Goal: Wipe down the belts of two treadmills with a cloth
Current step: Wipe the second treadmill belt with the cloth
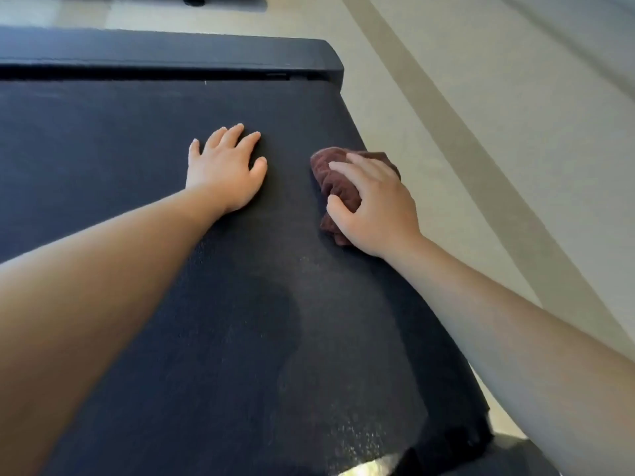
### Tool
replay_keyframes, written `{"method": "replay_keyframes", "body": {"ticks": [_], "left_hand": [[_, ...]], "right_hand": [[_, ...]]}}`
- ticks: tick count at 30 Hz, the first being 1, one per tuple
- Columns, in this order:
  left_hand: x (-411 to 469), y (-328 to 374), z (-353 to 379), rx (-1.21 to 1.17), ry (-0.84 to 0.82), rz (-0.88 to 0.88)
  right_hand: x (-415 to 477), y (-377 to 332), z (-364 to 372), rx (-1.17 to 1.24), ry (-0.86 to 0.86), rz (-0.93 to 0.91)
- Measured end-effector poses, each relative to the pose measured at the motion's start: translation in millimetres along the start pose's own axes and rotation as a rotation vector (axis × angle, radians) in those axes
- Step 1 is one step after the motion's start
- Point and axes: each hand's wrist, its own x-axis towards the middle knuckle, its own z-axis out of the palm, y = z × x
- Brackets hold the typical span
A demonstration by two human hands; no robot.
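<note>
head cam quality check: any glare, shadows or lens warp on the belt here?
Head view: bright glare at the near edge of the belt, speckled sheen just above it; a soft dark shadow mid-belt between the forearms; wide-angle warp bows the belt's right edge; left hand, right hand and cloth look fairly sharp and evenly lit.

The dark treadmill belt (103, 149) fills most of the view, and its far edge meets a black end cover (171, 49). A left hand (225, 170) rests flat near the belt's middle, fingers spread. Close to the right edge lies a bunched red-brown cloth (338, 187), gripped from above by the right hand (374, 207). A darker patch (275, 321) marks the belt toward its near edge. The treadmill stands on a pale floor (515, 97).
</note>
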Motion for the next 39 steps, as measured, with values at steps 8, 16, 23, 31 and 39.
{"method": "replay_keyframes", "body": {"ticks": [8, 16, 23, 31, 39], "left_hand": [[-109, 16, -5, -0.012, -0.027, 0.144], [-131, 15, -3, 0.013, -0.024, 0.181], [-124, 13, 0, -0.006, 0.011, 0.172], [-122, 12, -1, 0.006, 0.012, 0.152], [-141, 21, -6, -0.014, -0.030, 0.142]], "right_hand": [[-156, -39, -29, -0.041, -0.088, 0.017], [-119, -37, -21, -0.026, -0.065, -0.003], [-8, -23, 4, -0.009, -0.001, 0.027], [-5, -13, 1, -0.027, -0.060, -0.028], [-140, 2, -49, 0.031, -0.102, -0.006]]}}
